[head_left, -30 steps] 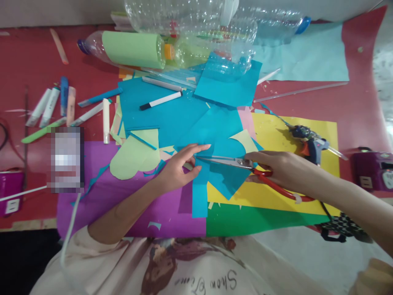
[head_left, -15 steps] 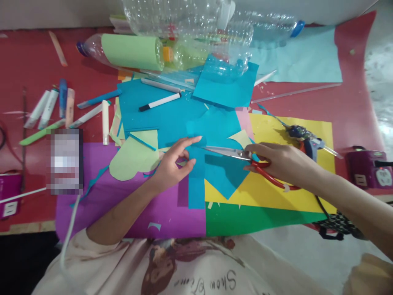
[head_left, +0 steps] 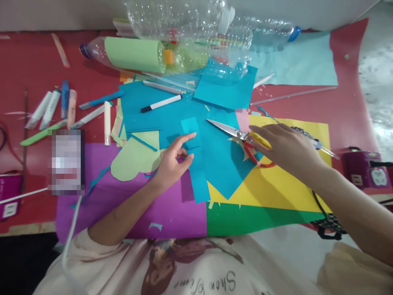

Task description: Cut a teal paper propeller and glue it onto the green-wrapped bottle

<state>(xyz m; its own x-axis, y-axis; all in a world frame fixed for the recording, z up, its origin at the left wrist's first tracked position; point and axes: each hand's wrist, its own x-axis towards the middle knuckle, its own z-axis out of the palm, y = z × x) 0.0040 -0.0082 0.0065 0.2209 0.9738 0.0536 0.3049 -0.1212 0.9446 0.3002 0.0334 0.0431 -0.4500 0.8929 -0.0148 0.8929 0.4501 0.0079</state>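
Observation:
My left hand (head_left: 173, 164) grips a narrow blue paper strip (head_left: 199, 176) by its left edge, the index finger and thumb over it and the other fingers curled. A short dark cut line crosses the strip between those two fingertips. To the right, my right hand (head_left: 287, 145) has its fingers on the handles of the scissors (head_left: 231, 130), red outside and yellow inside. Their blades are together and point up and left, apart from the strip. Under both lies a larger blue sheet (head_left: 227, 164). A light green cut paper shape (head_left: 133, 159) is left of my left hand.
Clear plastic bottles (head_left: 184, 20) line the back, near a bottle wrapped in green paper (head_left: 133, 53). Several markers (head_left: 50, 108) and a phone (head_left: 66, 164) with a cable are at left. Purple (head_left: 172, 221), yellow (head_left: 294, 188) and green sheets (head_left: 245, 221) cover the front. A purple socket box (head_left: 364, 168) sits at right.
The scissors have moved from the strip, their tips now up and away from it. My right hand has risen slightly and shifted its hold on the handles. The strip has tilted.

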